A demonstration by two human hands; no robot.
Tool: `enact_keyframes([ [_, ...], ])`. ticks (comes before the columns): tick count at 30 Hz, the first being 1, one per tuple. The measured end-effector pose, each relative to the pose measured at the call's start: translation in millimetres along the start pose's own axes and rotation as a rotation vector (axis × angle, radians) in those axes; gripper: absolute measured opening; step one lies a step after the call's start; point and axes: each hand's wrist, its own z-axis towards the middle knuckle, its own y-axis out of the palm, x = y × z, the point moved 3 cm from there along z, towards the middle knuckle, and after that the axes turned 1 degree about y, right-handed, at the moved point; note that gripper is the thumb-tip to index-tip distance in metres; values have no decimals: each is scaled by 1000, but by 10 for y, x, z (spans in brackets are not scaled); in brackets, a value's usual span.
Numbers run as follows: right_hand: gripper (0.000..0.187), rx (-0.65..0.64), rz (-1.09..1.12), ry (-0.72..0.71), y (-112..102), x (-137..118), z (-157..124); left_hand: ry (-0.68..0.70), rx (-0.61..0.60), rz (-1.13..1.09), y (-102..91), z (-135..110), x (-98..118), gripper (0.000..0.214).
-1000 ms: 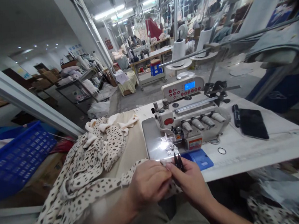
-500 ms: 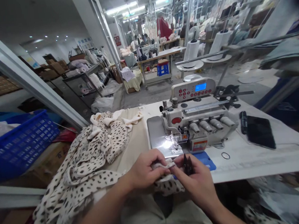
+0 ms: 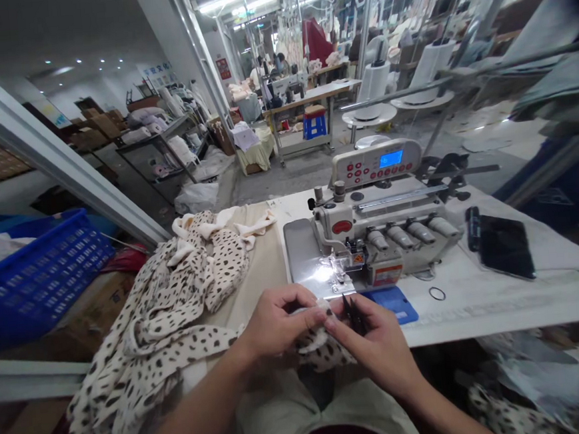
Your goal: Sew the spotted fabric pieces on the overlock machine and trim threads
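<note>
My left hand (image 3: 282, 324) pinches an edge of cream fabric with dark spots (image 3: 161, 314), most of which lies heaped on the table to the left and across my lap. My right hand (image 3: 374, 344) grips small black thread snips (image 3: 353, 314) right next to that edge, and its fingertips almost meet my left fingers. Both hands are just in front of the needle area of a white overlock sewing machine (image 3: 375, 230). The snips' blades are partly hidden by my fingers.
A white worktable (image 3: 477, 309) holds a black phone (image 3: 505, 247), a blue pad (image 3: 395, 304) and a small black ring (image 3: 436, 293). A blue plastic crate (image 3: 38, 280) stands at the left. Thread cones (image 3: 374, 83) stand behind the machine.
Both hands have risen slightly and moved closer together, lifting the fabric edge between them. The whole scene has shifted slightly as my head moved.
</note>
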Motion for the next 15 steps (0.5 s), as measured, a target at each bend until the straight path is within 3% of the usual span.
enact_keyframes([
  [7,20,39,-61,-139,5,-110,13,108,-8,68,-20,-1,70,20],
  [15,21,84,-41,-132,13,-108,26,80,46,37,0,-7,71,21],
])
